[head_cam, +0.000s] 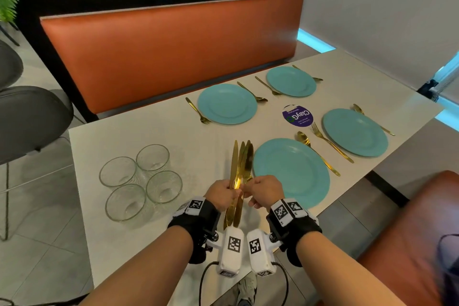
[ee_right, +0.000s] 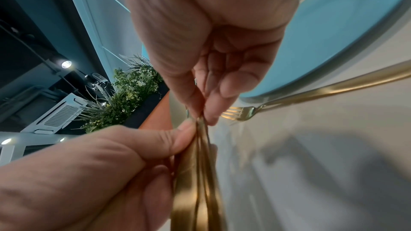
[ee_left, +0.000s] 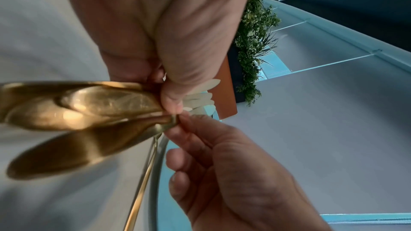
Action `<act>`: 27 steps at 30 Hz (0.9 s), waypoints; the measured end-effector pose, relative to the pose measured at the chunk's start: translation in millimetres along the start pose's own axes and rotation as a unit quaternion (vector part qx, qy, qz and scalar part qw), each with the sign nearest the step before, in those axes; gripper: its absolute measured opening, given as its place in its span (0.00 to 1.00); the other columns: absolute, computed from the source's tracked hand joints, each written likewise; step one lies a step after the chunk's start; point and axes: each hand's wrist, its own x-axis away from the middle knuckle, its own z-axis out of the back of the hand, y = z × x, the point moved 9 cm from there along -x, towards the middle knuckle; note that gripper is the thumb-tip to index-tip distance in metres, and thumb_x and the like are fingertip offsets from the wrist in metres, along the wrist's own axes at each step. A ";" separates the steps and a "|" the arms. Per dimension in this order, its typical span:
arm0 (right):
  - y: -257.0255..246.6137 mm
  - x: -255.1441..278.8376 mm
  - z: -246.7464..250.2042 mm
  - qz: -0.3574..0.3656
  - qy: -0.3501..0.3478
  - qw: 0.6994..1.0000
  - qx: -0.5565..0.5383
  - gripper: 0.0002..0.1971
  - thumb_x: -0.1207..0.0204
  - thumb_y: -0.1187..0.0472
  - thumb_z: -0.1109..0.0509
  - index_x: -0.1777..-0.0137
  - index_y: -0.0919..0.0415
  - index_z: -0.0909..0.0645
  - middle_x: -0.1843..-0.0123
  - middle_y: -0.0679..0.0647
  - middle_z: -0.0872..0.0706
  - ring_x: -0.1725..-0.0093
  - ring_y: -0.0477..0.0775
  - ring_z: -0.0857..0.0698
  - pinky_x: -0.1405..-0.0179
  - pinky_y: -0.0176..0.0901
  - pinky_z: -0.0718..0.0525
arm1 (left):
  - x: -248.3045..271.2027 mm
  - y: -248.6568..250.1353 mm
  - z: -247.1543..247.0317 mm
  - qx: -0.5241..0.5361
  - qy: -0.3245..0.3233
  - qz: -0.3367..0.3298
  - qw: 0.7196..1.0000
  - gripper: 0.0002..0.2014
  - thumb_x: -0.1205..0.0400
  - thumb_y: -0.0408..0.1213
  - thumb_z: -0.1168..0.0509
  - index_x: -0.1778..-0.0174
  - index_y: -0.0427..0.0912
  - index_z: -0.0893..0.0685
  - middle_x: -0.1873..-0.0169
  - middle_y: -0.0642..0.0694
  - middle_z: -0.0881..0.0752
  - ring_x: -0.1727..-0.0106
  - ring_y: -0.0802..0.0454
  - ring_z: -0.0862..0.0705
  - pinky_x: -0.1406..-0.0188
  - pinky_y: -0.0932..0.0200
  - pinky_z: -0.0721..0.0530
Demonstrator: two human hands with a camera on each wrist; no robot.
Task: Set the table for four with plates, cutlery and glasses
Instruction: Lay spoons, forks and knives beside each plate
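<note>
A: Right, hands status?
B: Left hand (head_cam: 221, 194) grips the bundle of gold knives (head_cam: 239, 164); right hand (head_cam: 263, 191) pinches one of them.
A: Location?
B: Above the surface (head_cam: 173, 136), beside the nearest teal plate (head_cam: 291, 171). Four glasses (head_cam: 140, 181) left; three plates beyond.

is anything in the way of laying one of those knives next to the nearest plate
Mostly no. The left hand grips the knives while the right hand pinches one. A fork lies on the table along the left of the nearest plate, and a spoon along its right.
</note>
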 end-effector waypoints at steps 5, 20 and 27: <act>4.9 -3.9 10.0 0.035 0.031 0.991 0.127 0.12 0.26 0.62 0.32 0.71 0.57 0.17 0.65 0.54 0.13 0.75 0.48 0.20 0.76 0.32 0.21 | 2.7 -2.5 16.0 0.126 0.048 0.050 0.990 0.14 0.16 0.24 0.45 0.66 0.40 0.23 0.71 0.44 0.25 0.74 0.54 0.25 0.73 0.65 0.22; 18.1 -7.7 -22.3 0.086 0.051 0.876 0.472 0.14 0.18 0.63 0.43 0.42 0.62 0.17 0.46 0.57 0.13 0.48 0.57 0.14 0.51 0.45 0.17 | 2.9 1.6 52.9 0.196 0.111 0.061 0.972 0.07 0.15 0.28 0.45 0.56 0.40 0.23 0.68 0.45 0.22 0.71 0.54 0.26 0.71 0.61 0.28; 28.9 -6.2 -12.6 0.075 0.069 0.909 0.404 0.14 0.17 0.59 0.42 0.43 0.59 0.14 0.48 0.55 0.12 0.51 0.55 0.14 0.52 0.44 0.16 | 2.0 -6.4 52.5 0.169 0.118 0.078 0.975 0.05 0.15 0.30 0.43 0.47 0.38 0.22 0.68 0.48 0.20 0.70 0.57 0.27 0.72 0.65 0.29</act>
